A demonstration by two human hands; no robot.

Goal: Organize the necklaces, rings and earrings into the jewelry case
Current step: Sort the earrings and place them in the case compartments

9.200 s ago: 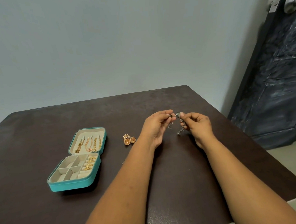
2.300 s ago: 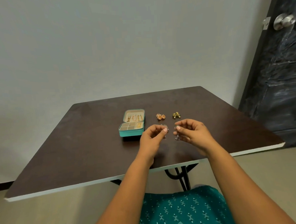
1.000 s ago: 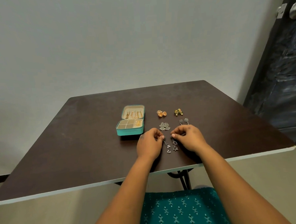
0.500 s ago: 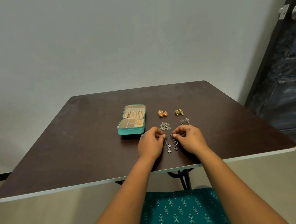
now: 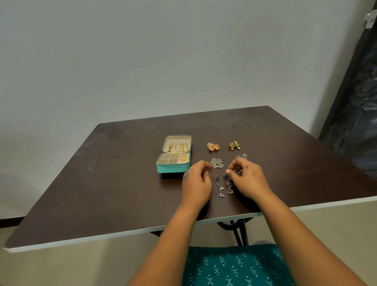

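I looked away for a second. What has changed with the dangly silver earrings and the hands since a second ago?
The pair of silver dangle earrings now lies on the dark brown table. The left hand has let go and drawn slightly aside; whether the right hand still touches one is unclear. The open teal jewelry case and the other earring pairs stayed put.

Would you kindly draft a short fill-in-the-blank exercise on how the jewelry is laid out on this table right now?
1. The jewelry case stands with its lid ____.
2. The orange earrings lie to the ____ of the green earrings.
3. The two long dangling silver earrings lie on the table between the left hand and the ____ hand.

Missing words: open; left; right
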